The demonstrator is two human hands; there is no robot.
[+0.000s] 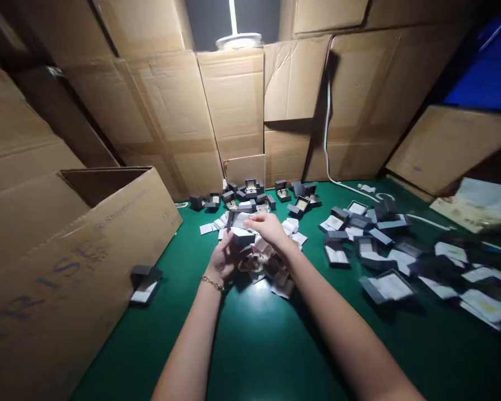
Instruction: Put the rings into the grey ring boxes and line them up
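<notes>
My left hand [221,259], with a chain bracelet at the wrist, holds a small dark jewelry box [242,239]. The lid of this box stands open, and its inside is white. Over the box's right side, my right hand [267,227] has its thumb and fingertips pinched together at the white inside. What lies between those fingertips is too small to make out. Below and behind both hands spreads a pile of small packets [271,267] and white cards [207,228], partly hidden by the hands.
Several open jewelry boxes [251,188] with pieces inside stand along the back. More open boxes with white linings [390,285] crowd the right side. One box [144,287] sits beside a large carton [87,262] at left. Stacked cartons wall the back; a white cable [328,122] hangs there.
</notes>
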